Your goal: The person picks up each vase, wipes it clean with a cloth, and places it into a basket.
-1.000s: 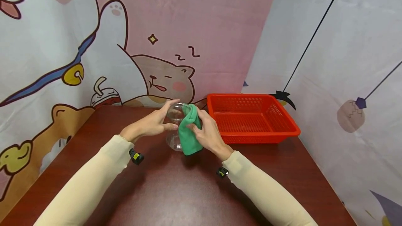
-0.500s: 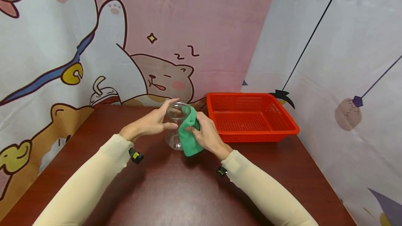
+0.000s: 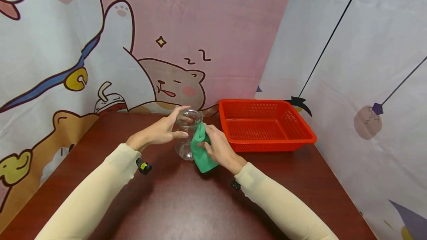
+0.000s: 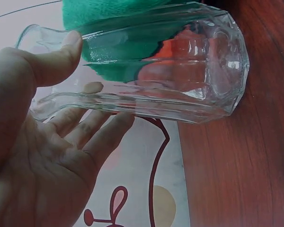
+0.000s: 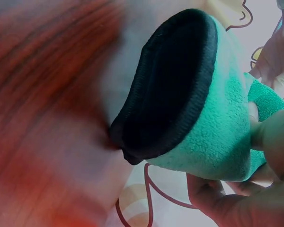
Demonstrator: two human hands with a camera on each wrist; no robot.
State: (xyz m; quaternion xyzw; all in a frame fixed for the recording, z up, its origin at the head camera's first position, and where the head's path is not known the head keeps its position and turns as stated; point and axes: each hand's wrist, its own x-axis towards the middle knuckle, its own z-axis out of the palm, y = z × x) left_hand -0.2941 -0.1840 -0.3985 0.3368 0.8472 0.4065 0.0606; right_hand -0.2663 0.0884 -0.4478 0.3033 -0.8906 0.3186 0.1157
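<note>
At centre frame the left hand curls round the rim of the clear glass jar standing on the table, while the right hand presses a bunched green cloth against its side. Wiping looks mid-way; the red basket holds nothing.

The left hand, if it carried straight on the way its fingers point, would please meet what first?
Likely nothing new: the left hand already touches the glass jar. Beyond it lies the green cloth, though depth is unclear.
</note>
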